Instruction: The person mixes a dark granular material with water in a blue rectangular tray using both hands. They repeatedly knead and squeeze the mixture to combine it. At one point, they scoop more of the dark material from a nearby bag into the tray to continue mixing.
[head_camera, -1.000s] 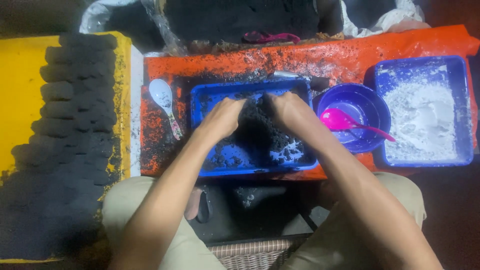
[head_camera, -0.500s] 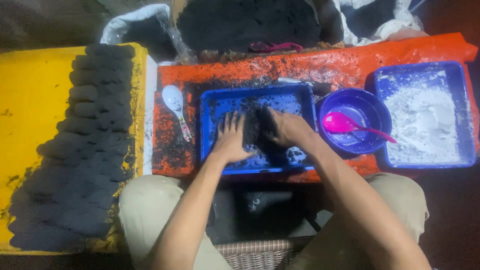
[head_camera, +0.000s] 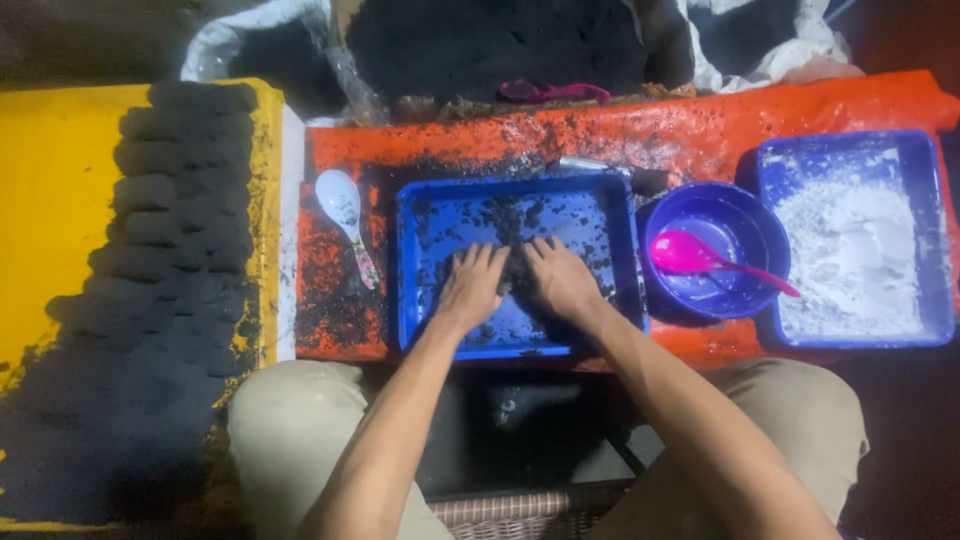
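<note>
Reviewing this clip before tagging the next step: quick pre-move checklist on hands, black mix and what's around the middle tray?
1. Both hands in the middle tray: ok. Left hand and right hand lie side by side, palms down.
2. Black mix gathered between the hands: ok, a dark clump sits at the fingertips; crumbs scattered over the tray floor.
3. Firm grip on the clump: cannot tell, fingers cover it.
4. Pink spoon parked: ok, resting in the round bowl.
5. White spoon out of the way: ok, on the orange sheet left of the tray.
6. White powder tray untouched by hands: ok.
</note>
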